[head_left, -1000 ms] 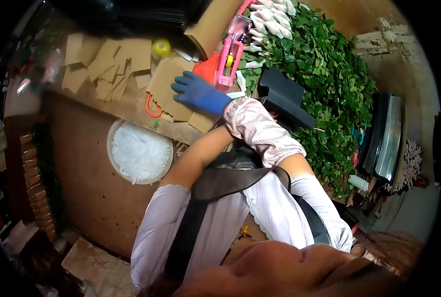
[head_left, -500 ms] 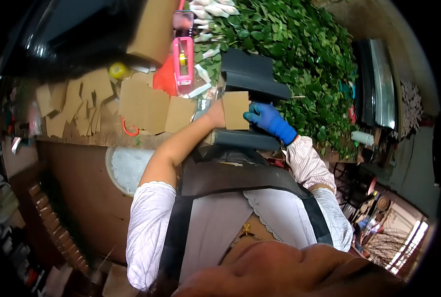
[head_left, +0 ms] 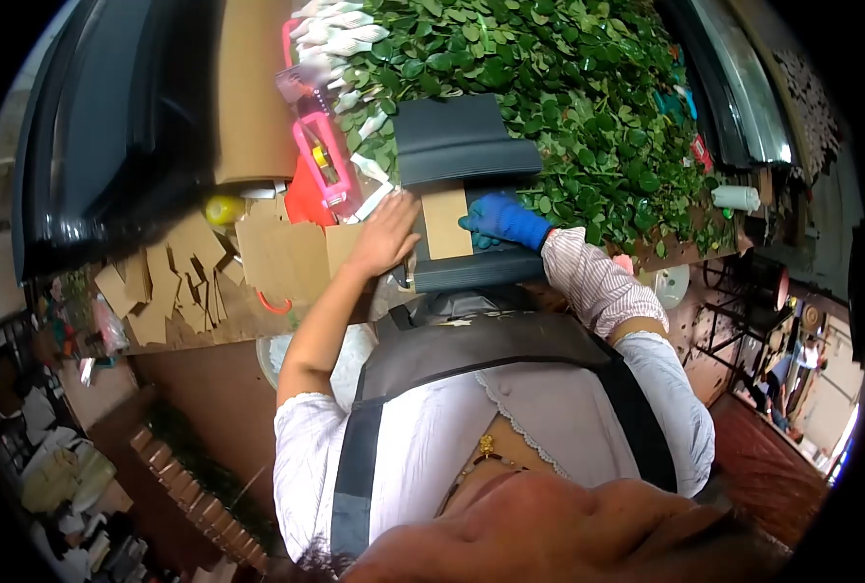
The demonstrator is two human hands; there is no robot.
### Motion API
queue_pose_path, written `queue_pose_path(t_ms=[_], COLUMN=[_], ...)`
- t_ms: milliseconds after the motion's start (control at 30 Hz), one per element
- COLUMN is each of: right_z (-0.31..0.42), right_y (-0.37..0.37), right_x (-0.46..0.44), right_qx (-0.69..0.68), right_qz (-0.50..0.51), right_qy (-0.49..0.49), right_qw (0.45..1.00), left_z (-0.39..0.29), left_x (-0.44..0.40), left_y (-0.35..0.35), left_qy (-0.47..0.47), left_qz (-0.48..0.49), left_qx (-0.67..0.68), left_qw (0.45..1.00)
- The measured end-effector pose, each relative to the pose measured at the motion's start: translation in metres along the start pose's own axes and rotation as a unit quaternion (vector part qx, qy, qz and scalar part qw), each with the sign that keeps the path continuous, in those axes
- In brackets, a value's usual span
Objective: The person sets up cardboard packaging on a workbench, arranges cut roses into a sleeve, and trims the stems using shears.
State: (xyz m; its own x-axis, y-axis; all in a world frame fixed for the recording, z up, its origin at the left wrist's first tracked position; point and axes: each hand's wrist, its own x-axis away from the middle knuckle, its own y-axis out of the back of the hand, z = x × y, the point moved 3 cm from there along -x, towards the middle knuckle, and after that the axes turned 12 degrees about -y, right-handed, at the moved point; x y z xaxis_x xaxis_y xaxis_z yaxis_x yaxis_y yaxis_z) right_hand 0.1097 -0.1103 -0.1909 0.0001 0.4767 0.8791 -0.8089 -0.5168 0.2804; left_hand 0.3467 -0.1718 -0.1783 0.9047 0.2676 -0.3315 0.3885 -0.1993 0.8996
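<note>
A tan rectangular cardboard piece (head_left: 447,223) lies on a black holder, between its upper black flap (head_left: 457,136) and its lower ribbed black bar (head_left: 476,272). My left hand (head_left: 386,236), bare, rests flat at the holder's left side, fingers stretched out and holding nothing. On the other side, my right hand (head_left: 502,222) wears a blue glove. Its curled fingers close at the card's right edge; the fingertips are partly hidden. Left of the holder stands a pink tape dispenser (head_left: 330,180) with a yellow roll. White mesh-wrapped bundles (head_left: 340,39) lie behind it.
Green leafy stems (head_left: 569,107) cover the back right of the table. Cut cardboard pieces (head_left: 282,253) spread along the left, near a yellow round object (head_left: 224,210). A large glossy black roll (head_left: 112,136) lies at the far left. A white bottle (head_left: 736,198) lies at the right edge.
The cardboard piece has come down onto the black holder. My left hand has let go of it and lies flat at the left. My right hand stays at its right edge. The view has shifted.
</note>
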Motion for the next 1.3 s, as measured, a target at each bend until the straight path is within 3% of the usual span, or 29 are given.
queue_pose_path(t_ms=[100,200,300,333,367,433,500,567,667,767,867,967,1000,1067,1100,1200,1300], right_z=[-0.007,-0.006,0.010,0.017,0.028,0.024,0.012,-0.002,-0.027,-0.029,-0.002,0.001,-0.001,-0.016,-0.027,-0.064,-0.087], right_y=[-0.006,-0.006,-0.004,-0.001,0.005,0.027,0.062,0.107,0.136,0.131,0.145,0.145,0.141,0.138,0.139,0.160,0.178], right_x=[-0.005,-0.011,0.017,0.031,0.057,0.097,0.117,0.124,0.064,-0.002,0.025,0.034,0.047,0.047,0.046,0.038,0.002], right_qx=[-0.010,0.142,0.314,0.373,0.365,0.127,-0.080,-0.110,0.167,0.212,0.005,-0.278,-0.228,-0.025,0.082,0.034,0.158], right_qz=[-0.010,-0.086,-0.216,-0.193,-0.189,-0.195,-0.319,-0.489,-0.628,-0.585,-0.561,-0.318,-0.338,-0.370,-0.375,-0.412,-0.621], right_qy=[-0.004,0.065,0.085,0.081,0.089,0.211,0.267,0.240,0.106,0.167,0.369,0.401,0.402,0.230,0.136,0.056,0.119], right_qw=[1.000,0.984,0.921,0.904,0.907,0.949,0.906,0.832,0.753,0.765,0.741,0.813,0.820,0.900,0.913,0.909,0.758], left_z=[-0.011,-0.032,-0.031,-0.031,-0.032,-0.034,-0.035,-0.037,-0.041,-0.046,-0.049,-0.051,-0.051,-0.048,-0.048,-0.048,-0.050], left_x=[-0.008,-0.036,-0.039,-0.041,-0.040,-0.041,-0.042,-0.044,-0.048,-0.052,-0.055,-0.056,-0.056,-0.054,-0.054,-0.057,-0.058], left_y=[0.022,0.011,-0.011,-0.010,-0.011,-0.011,-0.011,-0.010,-0.006,0.001,0.003,0.005,0.005,0.002,0.002,0.005,0.006], left_qy=[-0.015,-0.048,-0.031,-0.029,-0.027,-0.022,-0.013,-0.014,-0.018,-0.020,-0.021,-0.011,-0.009,-0.002,0.005,0.012,0.018], left_qz=[-0.065,-0.056,-0.033,-0.031,-0.028,-0.023,-0.022,-0.025,-0.025,-0.020,-0.018,-0.011,-0.009,-0.009,-0.003,0.003,0.000], left_qx=[0.067,0.129,0.150,0.147,0.146,0.135,0.132,0.130,0.126,0.130,0.123,0.125,0.126,0.130,0.132,0.133,0.137], left_qw=[0.996,0.989,0.988,0.988,0.989,0.990,0.991,0.991,0.992,0.991,0.992,0.992,0.992,0.992,0.991,0.991,0.990])
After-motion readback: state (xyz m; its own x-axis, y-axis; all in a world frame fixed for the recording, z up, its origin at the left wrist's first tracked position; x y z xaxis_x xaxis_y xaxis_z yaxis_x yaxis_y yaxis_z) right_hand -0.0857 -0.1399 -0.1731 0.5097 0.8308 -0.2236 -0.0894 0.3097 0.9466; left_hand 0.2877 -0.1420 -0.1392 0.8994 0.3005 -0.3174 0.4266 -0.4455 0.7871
